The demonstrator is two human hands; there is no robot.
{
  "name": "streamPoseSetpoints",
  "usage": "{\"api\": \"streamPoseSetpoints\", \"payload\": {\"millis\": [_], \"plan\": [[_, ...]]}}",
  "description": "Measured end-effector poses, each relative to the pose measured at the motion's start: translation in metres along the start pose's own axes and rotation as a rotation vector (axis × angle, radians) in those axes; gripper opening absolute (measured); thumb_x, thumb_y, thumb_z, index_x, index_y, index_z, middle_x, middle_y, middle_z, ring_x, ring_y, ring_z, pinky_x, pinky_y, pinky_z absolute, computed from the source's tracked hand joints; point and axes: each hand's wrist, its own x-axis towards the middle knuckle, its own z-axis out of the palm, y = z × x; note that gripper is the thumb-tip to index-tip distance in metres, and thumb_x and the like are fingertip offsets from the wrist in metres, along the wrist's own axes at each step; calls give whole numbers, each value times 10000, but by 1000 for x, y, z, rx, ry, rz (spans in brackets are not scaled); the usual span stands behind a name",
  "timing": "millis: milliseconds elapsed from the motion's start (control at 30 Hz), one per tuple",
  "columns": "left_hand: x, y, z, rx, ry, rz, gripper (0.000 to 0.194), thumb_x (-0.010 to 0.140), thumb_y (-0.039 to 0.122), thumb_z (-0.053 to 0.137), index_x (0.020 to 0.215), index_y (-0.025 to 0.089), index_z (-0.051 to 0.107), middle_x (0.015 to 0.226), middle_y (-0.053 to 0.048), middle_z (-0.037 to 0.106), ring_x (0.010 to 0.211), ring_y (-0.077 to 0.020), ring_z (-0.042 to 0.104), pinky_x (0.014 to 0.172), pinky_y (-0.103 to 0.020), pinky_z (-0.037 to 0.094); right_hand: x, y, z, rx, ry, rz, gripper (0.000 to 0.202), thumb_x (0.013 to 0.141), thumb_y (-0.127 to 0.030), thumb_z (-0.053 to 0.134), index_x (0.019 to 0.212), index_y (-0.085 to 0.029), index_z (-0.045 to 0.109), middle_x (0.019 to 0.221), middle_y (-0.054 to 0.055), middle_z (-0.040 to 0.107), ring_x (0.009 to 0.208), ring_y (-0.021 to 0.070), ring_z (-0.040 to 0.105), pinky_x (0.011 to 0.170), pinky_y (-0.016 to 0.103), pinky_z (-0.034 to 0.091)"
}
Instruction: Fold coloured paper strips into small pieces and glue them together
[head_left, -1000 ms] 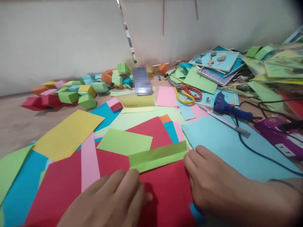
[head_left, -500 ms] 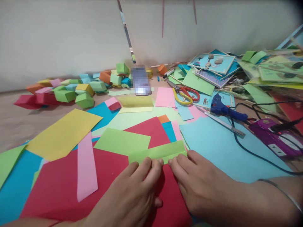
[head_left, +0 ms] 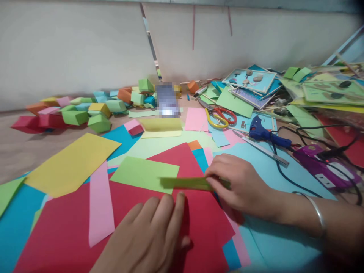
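My right hand (head_left: 236,182) pinches one end of a narrow green paper strip (head_left: 190,183), lifted a little and slightly blurred. The strip's other end reaches left over a flat light green sheet (head_left: 145,172). My left hand (head_left: 150,223) lies flat on the red paper (head_left: 71,223), fingers stretched out, their tips just below the strip and holding nothing. A pink strip (head_left: 101,206) lies on the red paper, left of my left hand. Under my right forearm spreads light blue paper (head_left: 273,227).
Folded paper boxes (head_left: 75,115) sit at the back left, beside a blurred-out rectangle. Scissors (head_left: 217,115), a blue glue gun (head_left: 267,136), a cutter (head_left: 267,151) and a purple power strip (head_left: 321,163) with black cords lie right. Stacked picture cards (head_left: 250,81) stand behind.
My right hand has lifted the green strip and turned it, so it shows narrower. My left hand has let go of the strip and moved slightly down and left, flat on the red paper.
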Motion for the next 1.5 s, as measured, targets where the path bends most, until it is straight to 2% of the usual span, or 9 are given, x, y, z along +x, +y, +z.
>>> {"api": "streamPoseSetpoints", "payload": {"millis": [133, 233, 500, 667, 800, 1000, 1167, 1367, 1500], "plan": [[20, -12, -5, -214, 179, -176, 429, 969, 559, 410, 805, 205, 588, 670, -29, 603, 534, -187, 558, 468, -293, 433, 5, -11, -10, 449, 118, 366, 68, 811, -173, 584, 743, -171, 590, 621, -34, 552, 528, 85, 453, 495, 210, 366], [34, -15, -6, -731, 106, -322, 314, 957, 487, 476, 1081, 207, 544, 937, -74, 697, 815, -215, 685, 659, -317, 578, 2, -23, -8, 679, 83, 488, 129, 770, -211, 641, 719, -187, 525, 614, -52, 520, 511, 78, 455, 466, 196, 380], [42, -14, -5, -1477, -74, -576, 124, 895, 256, 460, 1006, 222, 504, 927, -56, 656, 863, -184, 688, 718, -327, 604, -15, -32, 5, 513, -34, 68, 134, 861, -171, 635, 746, -178, 567, 710, -21, 617, 639, 85, 550, 630, 188, 453], [42, -19, -2, -1391, -104, -576, 186, 838, 261, 480, 1011, 204, 519, 933, -71, 653, 895, -201, 669, 730, -336, 591, -16, -24, 9, 359, -90, -223, 184, 993, -177, 461, 974, -141, 640, 844, 40, 691, 764, 112, 593, 725, 204, 473], [46, -23, -2, -1210, -113, -471, 155, 879, 226, 422, 943, 206, 562, 850, -38, 679, 790, -178, 661, 671, -296, 564, -14, -16, 12, -32, 105, -237, 286, 1009, -207, 406, 1111, -193, 674, 810, 24, 636, 719, 153, 509, 651, 276, 380], [42, -27, 5, -887, -91, -249, 254, 914, 123, 376, 889, 204, 615, 787, -14, 693, 684, -146, 619, 618, -245, 504, -11, -10, 13, -390, 198, -233, 364, 937, -98, 458, 609, -167, 599, 657, 5, 430, 655, 151, 303, 608, 306, 204], [38, -26, 6, -419, 34, -35, 267, 923, 145, 454, 783, 182, 678, 963, -120, 698, 887, -268, 622, 727, -393, 516, -11, -5, 16, -395, 83, -283, 385, 936, -79, 430, 589, -154, 579, 675, 19, 448, 656, 154, 282, 614, 309, 199], [38, -19, 4, -232, -394, -35, 209, 854, 68, 525, 770, 172, 686, 751, -57, 674, 672, -223, 615, 619, -343, 487, -11, -2, 10, -294, -138, -161, 242, 909, -134, 524, 705, -162, 652, 759, 37, 534, 694, 157, 351, 624, 306, 203], [31, -17, -3, -239, -371, -60, 378, 809, -40, 382, 804, 185, 685, 793, -57, 699, 683, -193, 608, 635, -303, 493, -10, -3, 5, -272, -225, -127, 222, 929, -148, 521, 744, -167, 641, 756, 39, 564, 688, 161, 358, 618, 309, 198]]}}
